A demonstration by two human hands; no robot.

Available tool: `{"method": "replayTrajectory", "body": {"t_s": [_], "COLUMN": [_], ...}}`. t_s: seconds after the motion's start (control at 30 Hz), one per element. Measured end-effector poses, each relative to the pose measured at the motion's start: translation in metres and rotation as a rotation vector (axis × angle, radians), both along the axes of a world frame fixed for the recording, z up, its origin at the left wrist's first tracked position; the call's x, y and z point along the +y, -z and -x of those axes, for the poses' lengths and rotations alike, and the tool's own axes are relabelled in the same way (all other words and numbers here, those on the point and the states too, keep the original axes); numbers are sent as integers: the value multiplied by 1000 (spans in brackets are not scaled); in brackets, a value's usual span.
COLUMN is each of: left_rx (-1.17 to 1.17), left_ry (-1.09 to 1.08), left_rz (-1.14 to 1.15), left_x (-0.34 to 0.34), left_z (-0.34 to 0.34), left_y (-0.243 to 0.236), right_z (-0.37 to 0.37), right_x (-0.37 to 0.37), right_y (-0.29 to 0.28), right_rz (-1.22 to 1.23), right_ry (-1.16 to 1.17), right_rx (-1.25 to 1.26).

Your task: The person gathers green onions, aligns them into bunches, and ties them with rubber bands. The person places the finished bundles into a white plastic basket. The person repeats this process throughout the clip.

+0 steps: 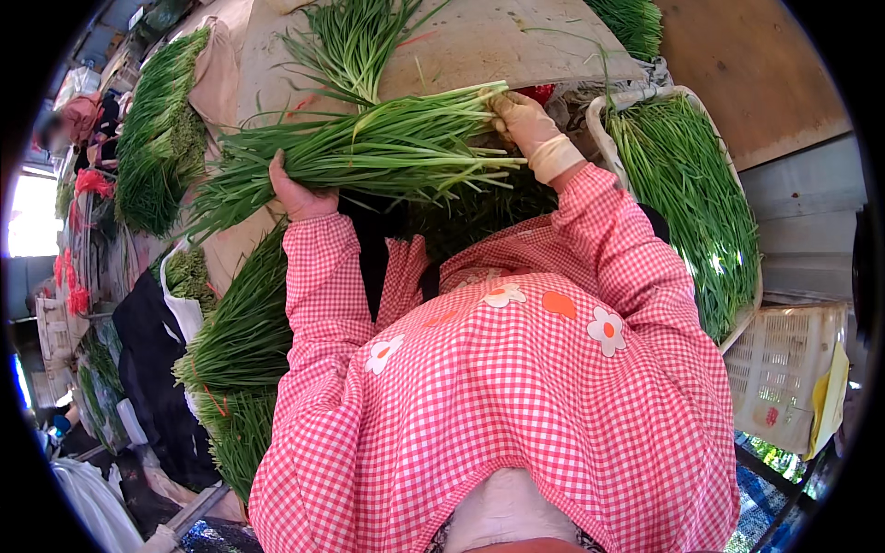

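Observation:
A loose bunch of garlic chives [387, 143], long green leaves with pale stem ends, lies crosswise between my hands, above the front of the board. My bare left hand [306, 192] grips its leafy part; the thumb shows and the other fingers are hidden by the leaves. At the pale ends, on the right, my right hand [525, 124] is closed on some of the stems. It wears a thin cream glove. Several lower stems stick out past that hand, outside its grip. Another pile of chives [355, 46] rests on the board just beyond the bunch.
The pale board [502, 46] spans the front. To my right stands a white-rimmed basket [599, 129] full of chives, with a white crate [784, 369] behind it. Stacked chives [244, 323] flank my left side. More chives [161, 138] lie far left, near a person [78, 120].

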State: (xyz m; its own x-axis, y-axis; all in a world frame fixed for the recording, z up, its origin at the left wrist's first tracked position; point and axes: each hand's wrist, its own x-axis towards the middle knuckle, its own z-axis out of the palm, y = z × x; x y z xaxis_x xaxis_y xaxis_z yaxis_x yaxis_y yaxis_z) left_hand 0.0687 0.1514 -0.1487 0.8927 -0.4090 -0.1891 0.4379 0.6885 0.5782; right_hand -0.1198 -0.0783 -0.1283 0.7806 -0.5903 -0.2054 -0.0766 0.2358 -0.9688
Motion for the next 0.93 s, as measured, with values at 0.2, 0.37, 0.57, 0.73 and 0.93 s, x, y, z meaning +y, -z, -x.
{"method": "replayTrajectory", "body": {"t_s": [0.2,0.37,0.57,0.73,0.93], "left_rx": [142,204,133,103,143], "left_ry": [-60,-116,-118,-70,-31], "left_rz": [-61,-60,-44,-21,-35], "left_x": [-1,-2,-3,-2,-4], "left_z": [-20,-18,-17,-15,-23], "left_y": [13,4,9,11,16], "right_z": [3,43,15,-15,18], "right_x": [-13,10,68,62,51], "right_y": [29,38,17,34,28], "right_rz": [-198,-79,-79,-289,-517], "right_ry": [89,131,-133,-242,-450], "right_rx": [-166,-166,-30,-113,-290]}}
